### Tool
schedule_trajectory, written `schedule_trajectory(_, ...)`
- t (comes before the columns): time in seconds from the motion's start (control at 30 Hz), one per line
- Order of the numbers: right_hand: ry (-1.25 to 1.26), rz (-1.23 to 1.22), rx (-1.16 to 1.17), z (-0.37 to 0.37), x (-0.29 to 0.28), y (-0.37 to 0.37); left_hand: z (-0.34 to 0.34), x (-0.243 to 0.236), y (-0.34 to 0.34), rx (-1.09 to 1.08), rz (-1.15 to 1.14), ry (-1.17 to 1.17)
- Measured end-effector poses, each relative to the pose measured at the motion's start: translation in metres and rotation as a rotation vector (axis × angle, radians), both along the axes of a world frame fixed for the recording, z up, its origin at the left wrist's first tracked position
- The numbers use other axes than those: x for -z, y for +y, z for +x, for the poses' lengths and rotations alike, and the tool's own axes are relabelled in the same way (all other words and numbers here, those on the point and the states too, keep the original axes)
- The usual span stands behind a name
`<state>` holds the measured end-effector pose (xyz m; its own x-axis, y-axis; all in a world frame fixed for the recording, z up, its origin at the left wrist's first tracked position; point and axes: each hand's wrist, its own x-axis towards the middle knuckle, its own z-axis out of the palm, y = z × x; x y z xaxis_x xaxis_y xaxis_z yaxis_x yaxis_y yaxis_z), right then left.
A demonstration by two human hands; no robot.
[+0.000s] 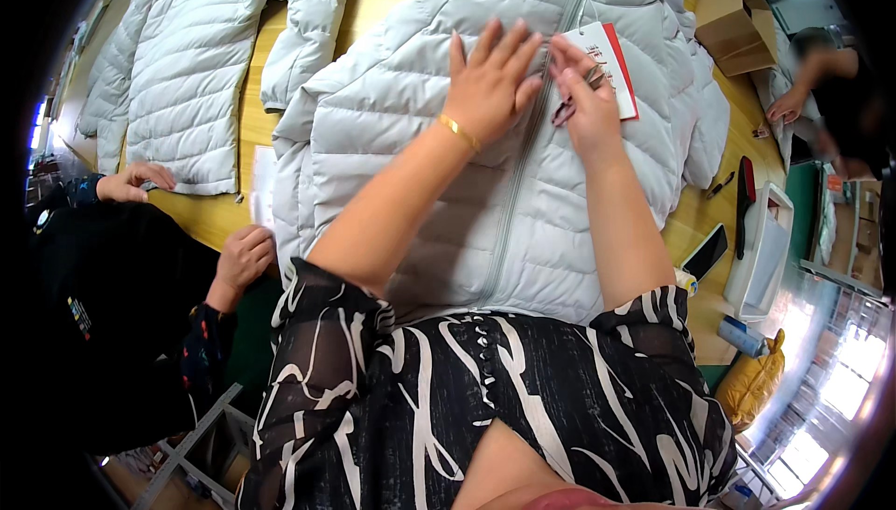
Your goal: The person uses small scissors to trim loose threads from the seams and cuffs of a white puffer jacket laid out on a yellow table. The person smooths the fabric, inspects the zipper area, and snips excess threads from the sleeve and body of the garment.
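A pale grey quilted puffer jacket [439,197] lies front up before me, its long zipper [530,151] closed down the middle. My left hand [490,81] rests palm down on the chest left of the zipper, fingers spread and holding nothing. Just right of the zipper, my right hand [590,104] is closed round a small metal tool with a dark purple wrapped handle, which looks like thread snips [564,113]; the fingers hide much of it. White and red hang tags [607,62] dangle on a string from the zipper top, beside the right hand.
Another grey puffer jacket [191,71] lies at the left, near a co-worker's hands [245,253]. At the right are a cardboard box [735,23], a red-and-black brush [745,195], a phone [706,251], a white tray [754,300] and another person's hand [789,104].
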<state>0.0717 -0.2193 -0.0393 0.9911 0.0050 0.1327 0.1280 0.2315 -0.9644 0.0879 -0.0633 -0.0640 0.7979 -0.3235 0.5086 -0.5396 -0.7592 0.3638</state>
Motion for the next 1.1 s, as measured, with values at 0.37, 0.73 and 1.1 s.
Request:
schedule_trajectory(0.37, -0.103, 0.0, 0.223, 0.017, -0.014, -0.049, 0.072, 0.058, 0.029, -0.201, 0.14, 0.028)
schedule_trajectory(0.73, -0.048, -0.012, 0.232, 0.024, -0.004, -0.051, 0.086, 0.08, 0.028, -0.16, 0.109, 0.054)
schedule_trajectory(1.1, -0.046, -0.109, 0.246, 0.022, 0.004, -0.05, 0.083, 0.081, 0.025, -0.186, 0.072, 0.084)
